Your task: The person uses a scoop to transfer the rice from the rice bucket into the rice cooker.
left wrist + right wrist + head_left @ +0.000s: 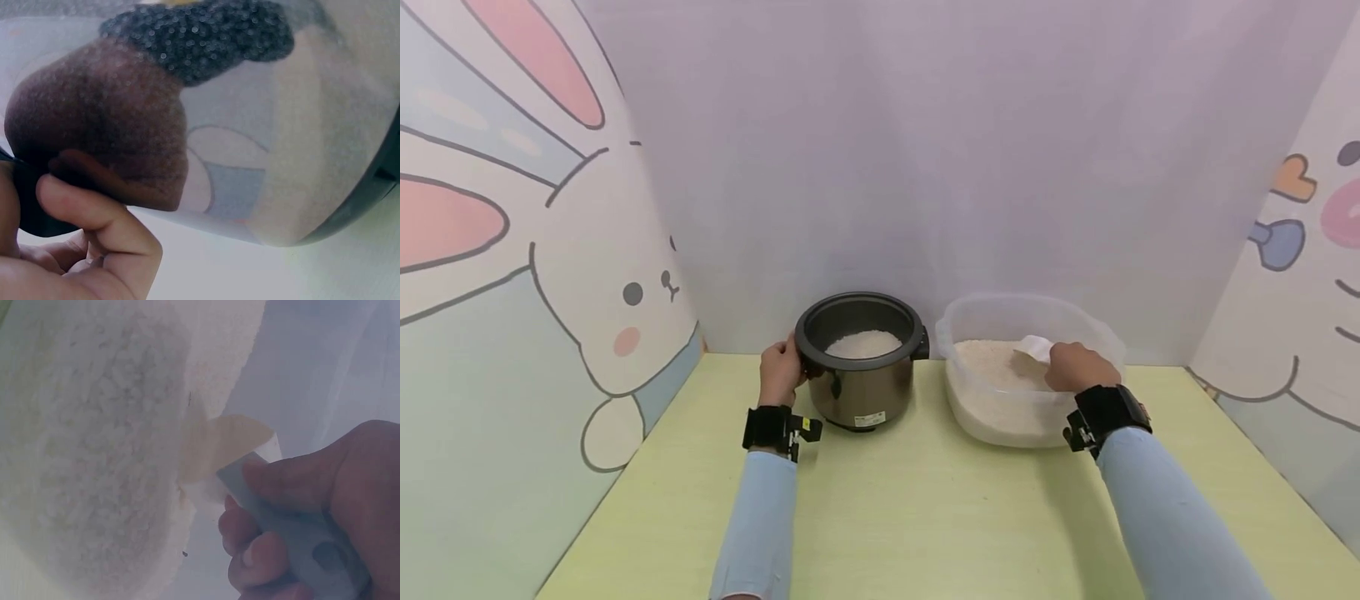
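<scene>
White scoop (1036, 346) sits partly hidden within the right grip (1081, 367).

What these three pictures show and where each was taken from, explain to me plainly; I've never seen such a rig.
There is no machine here, just a person working with two bare hands. The wide picture comes from a camera worn on the head, looking forward and down. The other two are close-ups from cameras worn on the wrists, one for each hand.

On the table stand a dark pot and, to its right, a see-through tub. Both contain rice.

The left hand grips the pot at its side; its close-up shows the pot's shiny wall. The right hand holds a scoop in the tub; its close-up shows rice through the cloudy wall.
</scene>
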`<state>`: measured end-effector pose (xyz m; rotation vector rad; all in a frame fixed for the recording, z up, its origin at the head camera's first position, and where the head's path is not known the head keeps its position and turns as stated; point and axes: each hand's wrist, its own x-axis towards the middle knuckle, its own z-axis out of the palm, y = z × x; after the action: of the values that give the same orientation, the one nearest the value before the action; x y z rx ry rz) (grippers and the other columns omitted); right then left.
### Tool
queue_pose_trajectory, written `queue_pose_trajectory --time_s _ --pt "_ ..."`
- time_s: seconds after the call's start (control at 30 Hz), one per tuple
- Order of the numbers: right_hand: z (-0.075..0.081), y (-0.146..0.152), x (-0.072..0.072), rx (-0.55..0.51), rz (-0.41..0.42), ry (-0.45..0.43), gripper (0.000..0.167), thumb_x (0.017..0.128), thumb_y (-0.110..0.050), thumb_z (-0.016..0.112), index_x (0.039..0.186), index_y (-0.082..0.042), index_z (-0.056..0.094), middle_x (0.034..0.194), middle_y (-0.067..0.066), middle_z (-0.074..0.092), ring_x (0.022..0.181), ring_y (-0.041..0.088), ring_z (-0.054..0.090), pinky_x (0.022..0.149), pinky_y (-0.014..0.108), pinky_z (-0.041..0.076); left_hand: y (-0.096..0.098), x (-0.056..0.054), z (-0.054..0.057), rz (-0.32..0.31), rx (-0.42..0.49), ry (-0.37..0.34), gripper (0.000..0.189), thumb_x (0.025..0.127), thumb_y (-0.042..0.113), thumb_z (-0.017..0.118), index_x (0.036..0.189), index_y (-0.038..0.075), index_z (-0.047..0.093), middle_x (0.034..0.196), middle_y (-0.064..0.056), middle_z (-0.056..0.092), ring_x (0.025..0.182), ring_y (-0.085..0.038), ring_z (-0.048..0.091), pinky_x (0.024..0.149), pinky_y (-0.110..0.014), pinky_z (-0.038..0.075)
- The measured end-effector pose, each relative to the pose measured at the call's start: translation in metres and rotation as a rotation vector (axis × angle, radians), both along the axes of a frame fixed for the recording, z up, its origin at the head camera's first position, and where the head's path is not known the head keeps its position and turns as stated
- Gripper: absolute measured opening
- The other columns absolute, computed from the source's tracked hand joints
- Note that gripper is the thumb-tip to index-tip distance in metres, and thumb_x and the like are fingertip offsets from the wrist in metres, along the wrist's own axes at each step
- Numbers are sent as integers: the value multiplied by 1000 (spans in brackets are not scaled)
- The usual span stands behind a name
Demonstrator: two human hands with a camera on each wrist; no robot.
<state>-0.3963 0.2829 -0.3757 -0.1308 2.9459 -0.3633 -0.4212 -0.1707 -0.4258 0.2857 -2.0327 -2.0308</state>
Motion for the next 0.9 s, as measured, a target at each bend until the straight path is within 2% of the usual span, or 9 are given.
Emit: queue_pose_trajectory --time_s 0.1,0.2,0.3,0.37,0.47,0.53,0.6,0.73,0.9 --pt "1 -2 0 -14 12 -30 15 97 -3 43 92 -3 57 77 9 46 71 25 45 70 46 37 -1 -1 0 2 -8 0 44 109 44 48 88 5 55 67 2 45 52 -8 46 53 -22 44" --pt "1 -1 0 -37 43 -33 16 96 -2 43 85 -6 54 74 6 41 69 22 41 69 44 35 0 -1 0 2 -15 2 44 109 43 48 87 5 56 66 1 45 51 -8 46 52 -23 44" --pt "0 0 0 -57 81 -9 24 98 -5 44 75 -12 45 69 2 34 65 19 34 65 40 32 0 -1 1 7 -17 7 45 109 43 48 86 5 56 65 1 47 49 -8 46 51 -23 44" --pt "-1 0 0 -63 103 6 30 101 -13 45 71 -14 41 67 0 32 63 17 33 64 37 31 1 0 1 8 -16 7 45 109 42 48 85 5 55 65 1 47 48 -8 46 51 -24 44" --pt "-2 0 -2 -61 123 20 42 105 -36 48 69 -13 45 68 0 39 63 16 38 64 34 34 1 0 1 2 -17 9 45 109 42 48 84 5 54 63 2 45 48 -8 44 51 -23 43" --pt "-3 -1 -3 -69 135 16 46 104 -42 49 68 -14 47 68 -1 41 63 15 39 65 33 35 1 0 0 0 -19 10 44 109 41 47 84 6 52 62 2 44 48 -8 43 50 -23 42" --pt "-4 -1 -3 -87 156 10 46 104 -39 50 66 -15 44 65 -2 38 61 14 35 64 32 34 0 1 0 0 -20 14 44 110 41 47 83 6 52 61 3 43 48 -8 43 50 -23 42" --pt "-5 1 -5 -135 216 -11 43 101 -18 51 63 -20 31 61 -5 23 58 12 22 59 31 26 0 1 0 6 -17 14 44 109 42 47 84 5 52 61 2 42 48 -8 43 50 -23 42" --pt "-5 2 -7 -157 229 -28 39 95 -13 52 63 -21 32 61 -7 24 57 11 22 58 31 25 0 1 1 5 -10 12 44 109 43 48 87 5 56 64 2 45 48 -8 45 49 -21 43"
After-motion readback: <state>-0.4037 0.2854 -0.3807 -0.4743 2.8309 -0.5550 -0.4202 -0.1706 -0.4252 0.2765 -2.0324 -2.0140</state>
